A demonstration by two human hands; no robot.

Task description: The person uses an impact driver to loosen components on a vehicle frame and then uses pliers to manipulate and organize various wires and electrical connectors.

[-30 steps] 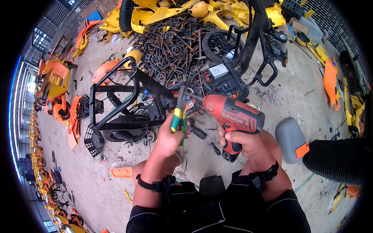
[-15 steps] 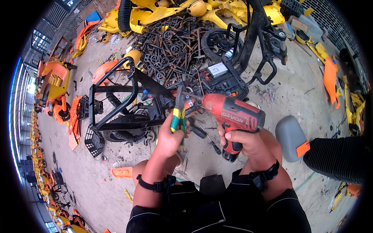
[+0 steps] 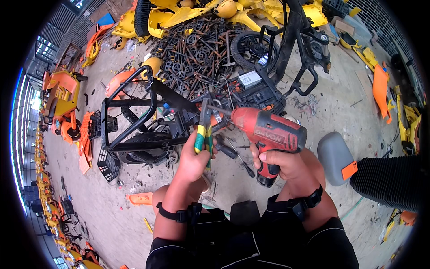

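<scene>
L hand [image 3: 193, 159] fingers stayed clenched on green-yellow pliers [image 3: 202, 134], R hand [image 3: 281, 163] on red drill [image 3: 268, 134]; both tips met at black frame [image 3: 148, 116] just ahead. Nothing shifted, so work held.

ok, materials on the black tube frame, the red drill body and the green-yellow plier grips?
Black tubular frame: looks like painted steel tube, with an even dark coat and bent round sections. Red power drill in the right hand: moulded plastic shell, matte, scuffed. Green and yellow plier handles in the left hand: probably a rubbery dipped sleeve over metal.
</scene>
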